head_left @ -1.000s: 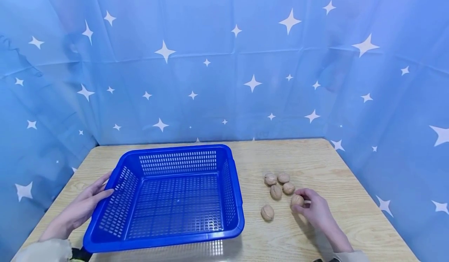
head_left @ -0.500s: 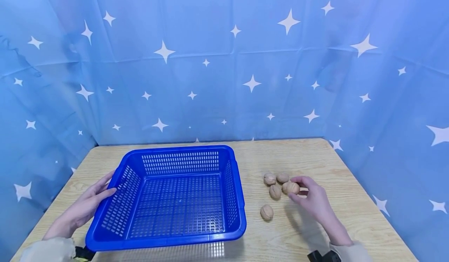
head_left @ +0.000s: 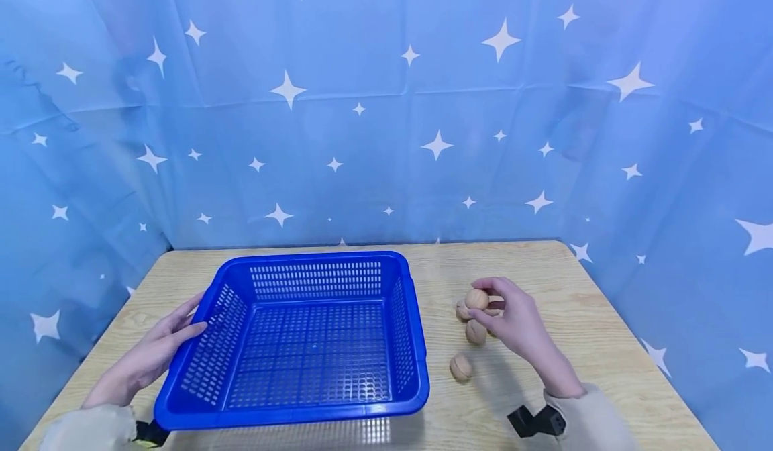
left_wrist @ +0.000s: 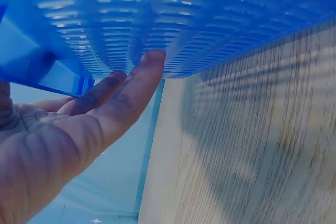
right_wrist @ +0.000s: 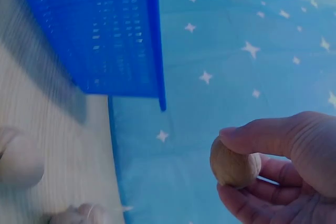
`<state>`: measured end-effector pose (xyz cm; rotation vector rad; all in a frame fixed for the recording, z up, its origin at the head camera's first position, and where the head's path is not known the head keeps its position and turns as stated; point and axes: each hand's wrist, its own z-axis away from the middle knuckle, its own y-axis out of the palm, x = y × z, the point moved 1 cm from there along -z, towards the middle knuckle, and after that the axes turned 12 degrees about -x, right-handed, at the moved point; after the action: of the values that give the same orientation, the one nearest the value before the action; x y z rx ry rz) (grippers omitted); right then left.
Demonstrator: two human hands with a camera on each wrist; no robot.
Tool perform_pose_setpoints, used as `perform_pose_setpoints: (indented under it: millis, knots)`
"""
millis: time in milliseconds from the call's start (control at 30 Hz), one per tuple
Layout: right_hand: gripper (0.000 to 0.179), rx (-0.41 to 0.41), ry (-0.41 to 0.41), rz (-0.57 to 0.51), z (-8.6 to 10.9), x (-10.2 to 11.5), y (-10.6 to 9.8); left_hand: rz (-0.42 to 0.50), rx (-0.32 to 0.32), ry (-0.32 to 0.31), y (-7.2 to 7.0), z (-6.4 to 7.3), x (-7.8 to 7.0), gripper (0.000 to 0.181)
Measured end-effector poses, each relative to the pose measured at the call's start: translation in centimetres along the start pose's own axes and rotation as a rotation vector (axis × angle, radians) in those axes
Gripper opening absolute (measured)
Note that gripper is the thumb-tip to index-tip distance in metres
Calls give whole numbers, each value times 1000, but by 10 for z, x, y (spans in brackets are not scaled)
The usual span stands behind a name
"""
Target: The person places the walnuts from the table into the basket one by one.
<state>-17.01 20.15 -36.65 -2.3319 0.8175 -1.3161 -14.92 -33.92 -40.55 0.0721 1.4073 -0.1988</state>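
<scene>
A blue plastic basket (head_left: pixel 290 416) with slotted walls stands on the left side of the table, with nothing inside. My left hand (head_left: pixel 151 354) grips its left rim, thumb over the edge. In the left wrist view, the fingers (left_wrist: pixel 126 100) lie against the outer wall. Between thumb and fingertips my right hand (head_left: pixel 519 320) pinches a walnut (head_left: pixel 477 298), raised above the others, as the right wrist view also shows. Beneath that hand lie several walnuts, including one walnut (head_left: pixel 476 332) in plain sight and others partly covered by the fingers. Another walnut (head_left: pixel 461 367) lies apart, closer to me.
The wooden table (head_left: pixel 435 270) has a light grain and ends at a blue curtain (head_left: pixel 362 135) with white stars, which rises behind it and on both sides. A strip of tabletop separates the basket's right wall from the walnuts.
My right hand has lifted a walnut off the table and carried it up and left over the group. The left hand stays on the basket, which shifts slightly right in view.
</scene>
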Motion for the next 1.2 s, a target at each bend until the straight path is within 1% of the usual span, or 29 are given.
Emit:
perform_pose_setpoints:
  millis: [200,433,633,800,1000,1200]
  knots:
    - [37,21,-33,-15,-12,13,15,-5,-5,2,0,0,-1,71]
    - [38,49,-89,-64,-25,30,35,29,28,19,1,1,-1,70]
    - [38,65,-145,-63,-39,49,53,4,8,21,3,1,-2,71]
    - [36,91,-194,-111,-49,61,68,-5,2,28,5,1,-2,71]
    - [35,119,-261,-113,-59,76,82,-24,-15,31,7,1,-3,71]
    - [34,192,-273,-149,-68,94,100,-40,-39,10,5,2,-4,71]
